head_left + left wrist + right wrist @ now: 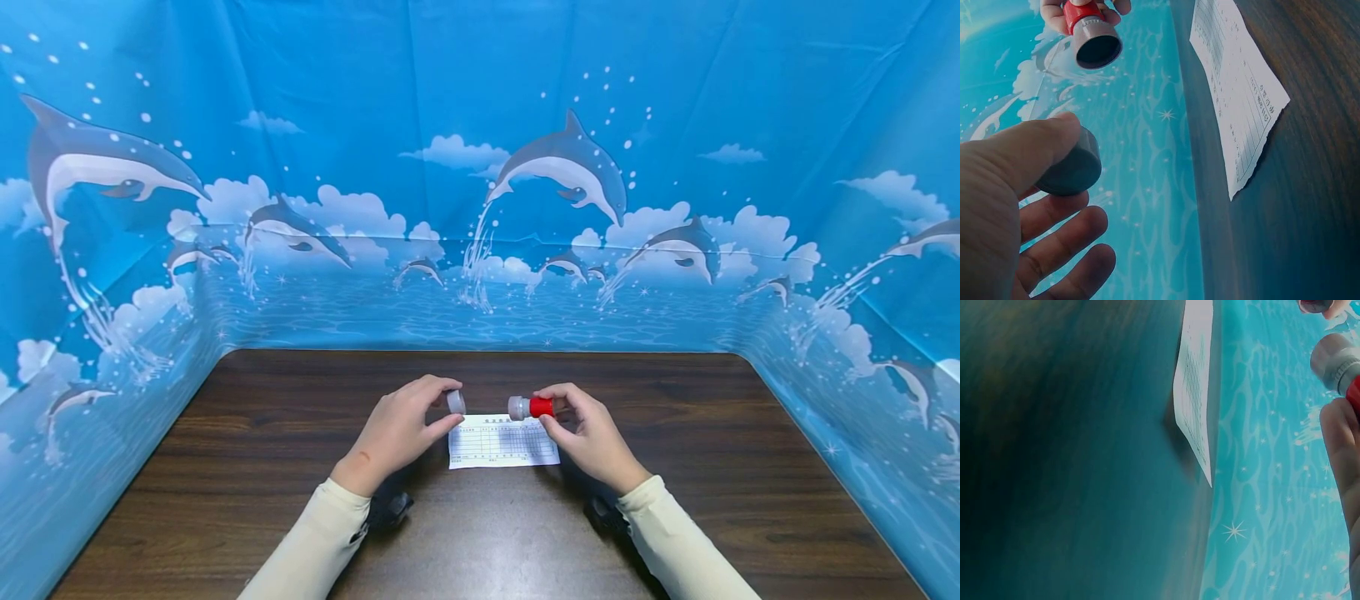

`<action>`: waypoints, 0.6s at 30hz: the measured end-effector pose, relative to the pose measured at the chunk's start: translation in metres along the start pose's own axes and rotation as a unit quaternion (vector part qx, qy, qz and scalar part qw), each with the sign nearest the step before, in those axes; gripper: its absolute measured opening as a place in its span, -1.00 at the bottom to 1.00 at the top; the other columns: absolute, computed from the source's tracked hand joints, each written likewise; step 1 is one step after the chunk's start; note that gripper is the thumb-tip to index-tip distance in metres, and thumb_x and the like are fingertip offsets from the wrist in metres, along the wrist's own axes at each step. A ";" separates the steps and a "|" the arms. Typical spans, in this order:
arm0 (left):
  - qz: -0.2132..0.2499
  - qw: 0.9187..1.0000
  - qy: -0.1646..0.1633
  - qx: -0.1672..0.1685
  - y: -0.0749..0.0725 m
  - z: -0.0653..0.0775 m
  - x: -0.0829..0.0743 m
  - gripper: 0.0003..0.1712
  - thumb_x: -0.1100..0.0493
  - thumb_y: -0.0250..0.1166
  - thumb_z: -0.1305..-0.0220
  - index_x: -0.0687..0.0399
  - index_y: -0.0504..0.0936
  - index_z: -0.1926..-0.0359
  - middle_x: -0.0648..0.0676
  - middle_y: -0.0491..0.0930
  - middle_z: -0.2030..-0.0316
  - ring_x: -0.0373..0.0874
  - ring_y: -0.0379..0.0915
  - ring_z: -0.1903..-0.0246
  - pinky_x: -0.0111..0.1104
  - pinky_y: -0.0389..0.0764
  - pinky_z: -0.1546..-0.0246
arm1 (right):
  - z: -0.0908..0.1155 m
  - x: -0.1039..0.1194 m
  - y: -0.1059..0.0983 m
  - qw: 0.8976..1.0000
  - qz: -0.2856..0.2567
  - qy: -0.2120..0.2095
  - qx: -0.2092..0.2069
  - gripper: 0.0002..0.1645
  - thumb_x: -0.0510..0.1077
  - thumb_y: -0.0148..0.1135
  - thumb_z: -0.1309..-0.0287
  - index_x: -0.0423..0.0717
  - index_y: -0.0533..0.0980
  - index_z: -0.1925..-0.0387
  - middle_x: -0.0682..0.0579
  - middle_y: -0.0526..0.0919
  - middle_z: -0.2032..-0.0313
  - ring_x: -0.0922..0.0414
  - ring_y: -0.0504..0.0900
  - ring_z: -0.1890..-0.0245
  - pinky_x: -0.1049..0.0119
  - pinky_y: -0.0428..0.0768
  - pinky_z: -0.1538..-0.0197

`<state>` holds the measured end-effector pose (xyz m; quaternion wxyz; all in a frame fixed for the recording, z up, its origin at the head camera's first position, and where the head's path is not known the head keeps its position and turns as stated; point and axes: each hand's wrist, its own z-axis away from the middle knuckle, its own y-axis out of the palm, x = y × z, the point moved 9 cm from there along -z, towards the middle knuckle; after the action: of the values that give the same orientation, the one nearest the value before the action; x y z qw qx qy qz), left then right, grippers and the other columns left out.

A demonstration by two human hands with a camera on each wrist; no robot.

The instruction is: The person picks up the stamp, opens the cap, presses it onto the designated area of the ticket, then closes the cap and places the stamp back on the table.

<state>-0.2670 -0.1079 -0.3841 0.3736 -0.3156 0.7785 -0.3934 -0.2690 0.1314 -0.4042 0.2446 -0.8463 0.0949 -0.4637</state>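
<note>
My left hand (pixel 401 429) pinches a small translucent round cap (pixel 455 402) between thumb and fingers, above the left edge of a printed paper form (pixel 495 450). Facing it, my right hand (pixel 592 437) grips a red stamp (pixel 542 407) with a clear collar. The stamp lies sideways, its round end pointing at the cap, with a gap between the two. In the left wrist view the stamp (pixel 1088 28) shows a dark round face, and the cap (pixel 1079 165) sits under the thumb. The right wrist view catches only part of the stamp (pixel 1332 362).
The white form lies on a dark wood-grain table (pixel 480 533), partly below both hands. A blue curtain (pixel 480 317) printed with dolphins stands along the table's back and sides. Dark wrist devices (pixel 390 508) hang under the cream sleeves (pixel 318 533).
</note>
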 end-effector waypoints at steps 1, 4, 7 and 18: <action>0.002 1.000 -0.001 0.000 0.000 0.000 0.000 -0.51 0.01 0.51 -0.28 -0.05 0.66 -0.20 -0.04 0.69 -0.01 -0.12 0.70 0.10 -0.24 0.73 0.14 | 0.000 0.000 -0.001 1.000 0.002 -0.001 -0.001 -0.55 -0.41 0.41 -0.21 -0.04 0.58 -0.09 0.06 0.71 0.09 0.17 0.66 0.23 0.31 0.73 0.11; 0.005 1.000 -0.002 -0.001 -0.001 -0.001 0.001 -0.51 0.04 0.52 -0.27 -0.03 0.66 -0.19 -0.03 0.69 -0.01 -0.13 0.69 0.11 -0.23 0.74 0.13 | 0.000 0.001 -0.002 1.000 0.008 -0.008 -0.006 -0.57 -0.39 0.40 -0.22 -0.05 0.60 -0.09 0.07 0.70 0.08 0.17 0.64 0.23 0.30 0.74 0.11; 0.004 1.000 -0.006 -0.001 -0.002 -0.001 0.001 -0.52 0.06 0.52 -0.27 -0.02 0.65 -0.18 -0.03 0.69 0.00 -0.15 0.69 0.13 -0.24 0.74 0.15 | 0.000 0.002 -0.004 1.000 0.012 -0.015 -0.010 -0.57 -0.37 0.40 -0.24 -0.02 0.63 -0.12 0.11 0.69 0.05 0.18 0.63 0.21 0.30 0.73 0.10; 0.008 0.999 -0.037 -0.002 -0.001 0.000 0.010 -0.54 0.11 0.53 -0.24 -0.02 0.60 -0.12 -0.07 0.66 0.10 -0.21 0.58 0.26 -0.28 0.67 0.25 | -0.002 0.001 -0.009 0.999 0.013 -0.009 -0.040 -0.48 -0.34 0.52 -0.13 -0.13 0.62 -0.15 0.04 0.70 0.03 0.16 0.66 0.19 0.21 0.76 0.09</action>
<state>-0.2724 -0.1165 -0.3863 0.4046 -0.3243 0.7677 -0.3766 -0.2703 0.1382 -0.3979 0.2169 -0.8582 0.1220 -0.4490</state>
